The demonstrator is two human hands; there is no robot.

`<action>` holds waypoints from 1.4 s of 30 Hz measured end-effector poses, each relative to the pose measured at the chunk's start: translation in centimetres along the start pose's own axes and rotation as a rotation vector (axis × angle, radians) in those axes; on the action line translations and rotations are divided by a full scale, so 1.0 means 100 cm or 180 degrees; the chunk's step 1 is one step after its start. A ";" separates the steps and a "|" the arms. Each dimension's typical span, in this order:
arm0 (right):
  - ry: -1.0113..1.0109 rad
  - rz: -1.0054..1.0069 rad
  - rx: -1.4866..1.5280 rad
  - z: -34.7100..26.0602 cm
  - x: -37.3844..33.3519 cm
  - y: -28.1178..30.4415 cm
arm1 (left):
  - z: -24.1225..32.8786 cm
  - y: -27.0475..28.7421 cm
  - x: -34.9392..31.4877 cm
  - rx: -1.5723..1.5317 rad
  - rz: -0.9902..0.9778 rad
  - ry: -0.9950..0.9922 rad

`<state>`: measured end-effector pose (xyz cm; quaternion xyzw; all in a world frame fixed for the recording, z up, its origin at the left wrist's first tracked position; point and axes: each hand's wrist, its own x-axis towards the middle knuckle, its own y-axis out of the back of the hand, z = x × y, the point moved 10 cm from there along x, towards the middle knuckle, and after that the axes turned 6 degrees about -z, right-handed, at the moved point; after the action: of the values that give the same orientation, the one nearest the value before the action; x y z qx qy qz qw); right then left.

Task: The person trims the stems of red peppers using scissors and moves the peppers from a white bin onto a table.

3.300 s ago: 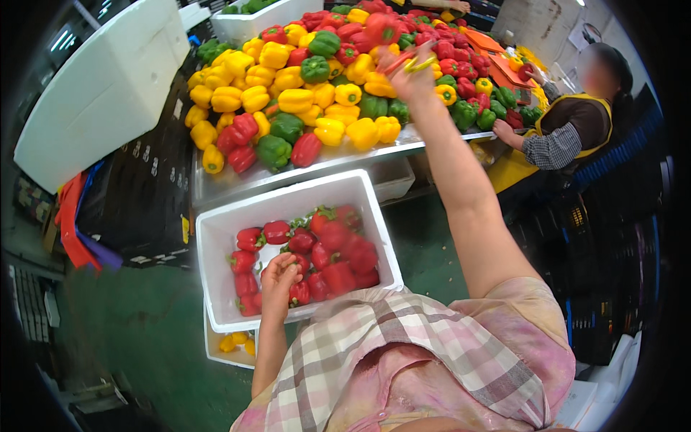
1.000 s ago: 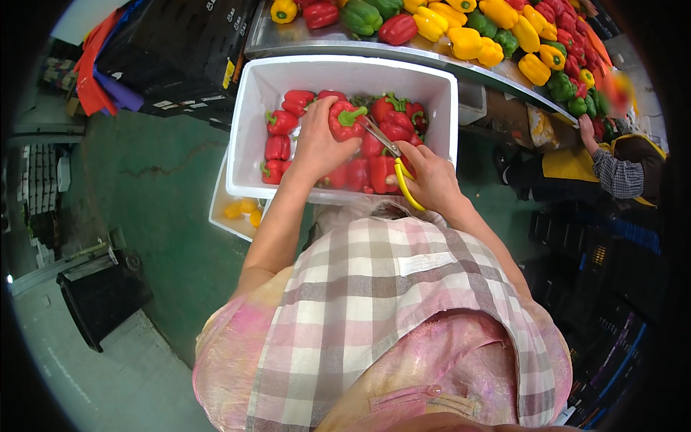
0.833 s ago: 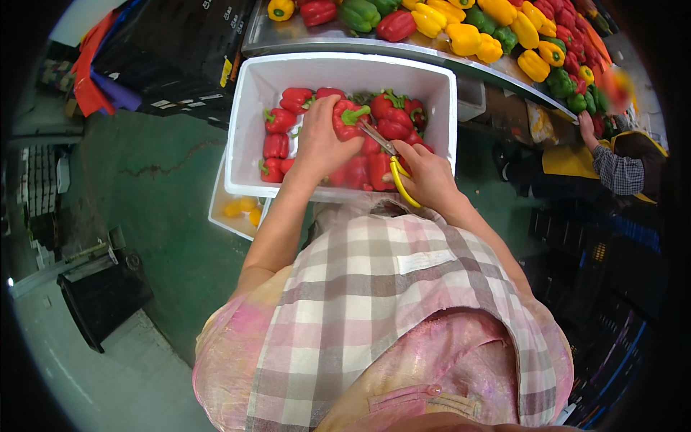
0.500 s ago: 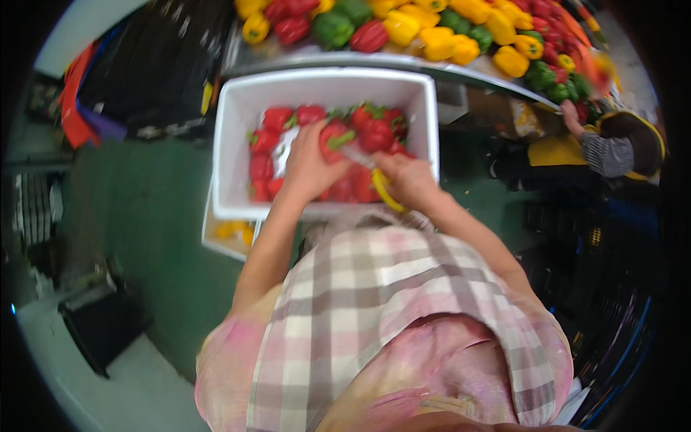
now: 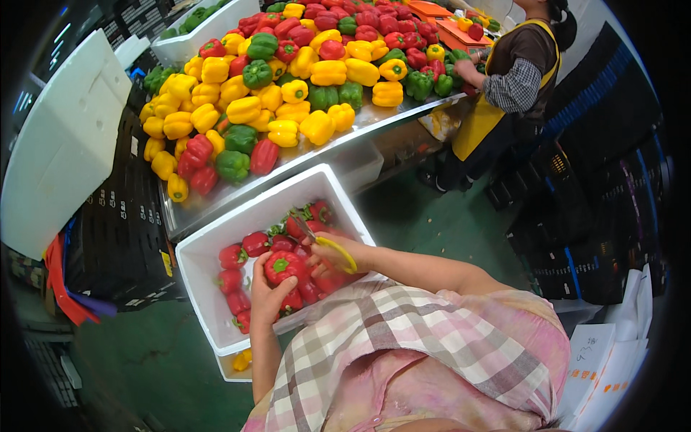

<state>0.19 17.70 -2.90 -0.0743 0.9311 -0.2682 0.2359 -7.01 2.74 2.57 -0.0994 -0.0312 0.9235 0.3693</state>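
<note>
Looks like stem-trimming: left hand (image 5: 267, 294) grips red pepper (image 5: 291, 273), stem (image 5: 281, 264) short, over white foam box (image 5: 196, 288).
Right hand (image 5: 332, 253) holds yellow-handled scissors (image 5: 328, 244), blades (image 5: 306, 230) off the pepper; next move probably calls for gentle set-down.

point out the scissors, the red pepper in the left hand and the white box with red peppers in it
Scissors (image 5: 344, 254): head view, on the yellow handle.
Held red pepper (image 5: 289, 269): head view, on its red skin.
White box (image 5: 263, 218): head view, on its far inner wall.
</note>
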 end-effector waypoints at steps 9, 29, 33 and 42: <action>0.0298 -0.0673 0.0197 0.015 0.018 0.001 | 0.024 -0.039 0.000 -0.0132 -0.0675 -0.0316; 0.2822 -0.0188 0.0991 -0.404 0.058 0.101 | -0.048 0.018 -0.038 0.0240 0.0653 0.0084; 0.1395 -0.0080 0.0569 -0.218 0.074 0.075 | -0.081 0.067 -0.036 0.2267 0.0888 0.0217; -0.0198 -0.0095 -0.0277 0.009 0.001 -0.023 | -0.172 0.094 -0.022 0.4327 -0.1510 0.2517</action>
<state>0.62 15.30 -2.40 -0.1066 0.9328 -0.2285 0.2573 -8.25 -5.90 -15.11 -0.1627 0.6473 0.5350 0.5180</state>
